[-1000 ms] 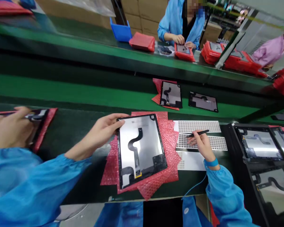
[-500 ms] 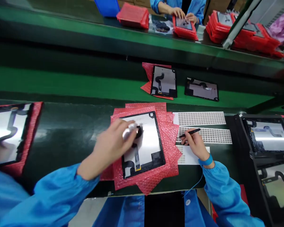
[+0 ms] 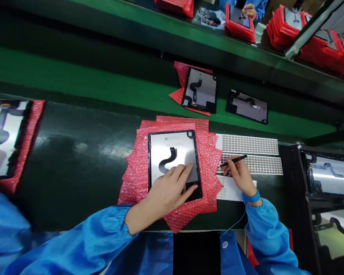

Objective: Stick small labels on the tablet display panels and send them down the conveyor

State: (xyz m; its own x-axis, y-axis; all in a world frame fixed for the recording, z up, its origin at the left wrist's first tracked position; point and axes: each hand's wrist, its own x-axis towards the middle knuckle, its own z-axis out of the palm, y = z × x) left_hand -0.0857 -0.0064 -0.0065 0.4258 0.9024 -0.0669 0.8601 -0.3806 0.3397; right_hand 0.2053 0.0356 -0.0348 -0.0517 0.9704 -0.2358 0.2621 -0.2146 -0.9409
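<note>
A display panel (image 3: 160, 147) with a silvery back and black rim lies on a stack of red bubble-wrap sheets (image 3: 141, 160). On its back is a black curved flex cable (image 3: 172, 156). My left hand (image 3: 170, 187) rests on the panel's lower right part, fingers stretched out, hiding the lower edge and the cable's lower run. My right hand (image 3: 239, 177) grips slim black tweezers (image 3: 236, 159), their tip over the middle of several white sheets. That middle sheet (image 3: 263, 165) carries a grid of small grey pieces; the lowest sheet (image 3: 232, 193) is partly under my hand.
Two more panels (image 3: 202, 89) (image 3: 248, 107) lie on the green ledge behind. Another panel (image 3: 5, 141) on red wrap is at far left. A black rack (image 3: 306, 191) holding panels stands at right. Across the shelf, a co-worker's hand (image 3: 250, 11) touches a red-wrapped panel.
My left hand has opened from a pinch near the flex cable and moved down and right, flat onto the panel. My right hand has hardly moved. The camera view has shifted.
</note>
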